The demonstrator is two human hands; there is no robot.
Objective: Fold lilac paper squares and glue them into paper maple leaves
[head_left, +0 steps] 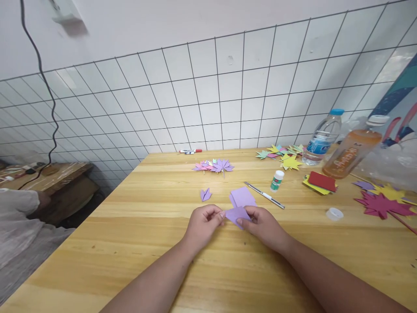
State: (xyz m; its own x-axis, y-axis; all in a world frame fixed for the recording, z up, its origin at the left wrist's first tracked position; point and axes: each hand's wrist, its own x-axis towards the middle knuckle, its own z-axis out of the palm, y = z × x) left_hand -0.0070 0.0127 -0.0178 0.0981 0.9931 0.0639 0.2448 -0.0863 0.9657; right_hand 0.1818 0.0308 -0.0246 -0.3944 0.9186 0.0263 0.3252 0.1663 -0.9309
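While low over the wooden table (137,243), left hand (202,224) and right hand (264,226) both pinching one small purple paper piece (236,214) between fingertips, just before a purple sheet stack (243,196), glue stick (277,180) beyond.

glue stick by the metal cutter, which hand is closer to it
Right. The right hand lies below and slightly left of the glue stick, pinching the purple paper; the left hand is farther left, across that paper.
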